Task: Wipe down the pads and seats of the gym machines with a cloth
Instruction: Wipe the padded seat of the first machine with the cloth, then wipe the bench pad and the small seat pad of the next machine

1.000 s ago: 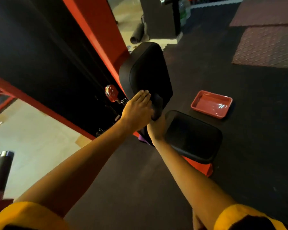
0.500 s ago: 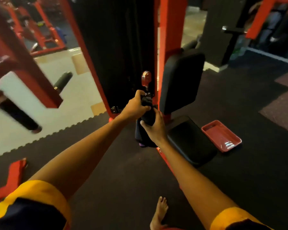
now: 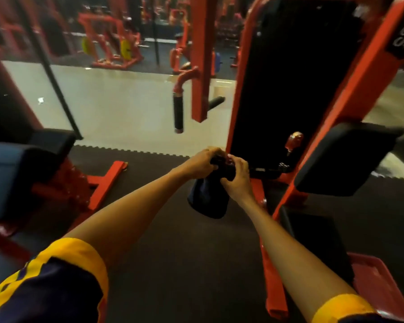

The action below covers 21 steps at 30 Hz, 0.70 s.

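Both arms reach forward and meet over a dark navy cloth (image 3: pixel 208 199), bunched at the top and hanging loose below. The left grip (image 3: pixel 201 163) is closed over the cloth's upper end with the fingers curled down on it. The right grip (image 3: pixel 239 176) is wrapped round the same bunch from the other side, thumb towards the camera. The two are just beside each other.

The cloth hangs in the air above the dark rubber floor mat (image 3: pixel 173 252), touching no machine. The black padded backrest (image 3: pixel 343 159) of the red-orange steel machine (image 3: pixel 359 85) stands to the right of the hands, tilted and apart from the cloth. The machine's black flat seat (image 3: pixel 320 241) lies lower, near the right forearm. A red plastic tray (image 3: pixel 383 283) sits on the floor beside the seat, at the lower right corner.

A small red knob (image 3: pixel 294 138) shows on the frame behind the right grip.
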{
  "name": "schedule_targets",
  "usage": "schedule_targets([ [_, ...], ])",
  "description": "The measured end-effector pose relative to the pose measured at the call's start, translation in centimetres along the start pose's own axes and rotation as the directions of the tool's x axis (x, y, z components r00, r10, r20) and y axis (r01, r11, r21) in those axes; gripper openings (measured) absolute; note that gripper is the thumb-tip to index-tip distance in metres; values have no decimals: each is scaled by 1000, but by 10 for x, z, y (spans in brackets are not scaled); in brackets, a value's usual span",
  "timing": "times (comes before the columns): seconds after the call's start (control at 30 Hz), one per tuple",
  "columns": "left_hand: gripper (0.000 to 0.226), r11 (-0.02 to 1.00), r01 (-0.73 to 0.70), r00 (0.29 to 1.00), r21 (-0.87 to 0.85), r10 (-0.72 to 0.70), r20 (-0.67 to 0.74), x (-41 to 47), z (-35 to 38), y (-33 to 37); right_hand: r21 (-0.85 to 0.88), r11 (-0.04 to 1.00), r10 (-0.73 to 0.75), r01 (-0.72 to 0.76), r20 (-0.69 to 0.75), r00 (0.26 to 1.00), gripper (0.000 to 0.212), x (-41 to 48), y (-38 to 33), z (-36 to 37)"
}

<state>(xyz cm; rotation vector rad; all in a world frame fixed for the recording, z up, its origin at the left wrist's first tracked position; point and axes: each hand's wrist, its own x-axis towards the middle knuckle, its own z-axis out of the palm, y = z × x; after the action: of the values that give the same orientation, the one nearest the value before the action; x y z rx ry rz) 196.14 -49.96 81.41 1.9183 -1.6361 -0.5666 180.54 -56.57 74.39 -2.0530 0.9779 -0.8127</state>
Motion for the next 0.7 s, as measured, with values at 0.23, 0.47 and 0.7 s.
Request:
schedule_targets([
  [0.23,35,955,291,934,63,-269,-236,-117,-29,-26,-61,978,-162,199,377,912,31,-15,-33,32],
  [0.47,22,835,547,791,62,-491,-366,-270,-19,-47,32,884,-382,465,623,683,17,-81,-83,91],
  [0.7,24,759,648,664,-60,-602,-442,-404,-26,-58,223,793,-531,567,711,462,19,-161,-144,168],
])
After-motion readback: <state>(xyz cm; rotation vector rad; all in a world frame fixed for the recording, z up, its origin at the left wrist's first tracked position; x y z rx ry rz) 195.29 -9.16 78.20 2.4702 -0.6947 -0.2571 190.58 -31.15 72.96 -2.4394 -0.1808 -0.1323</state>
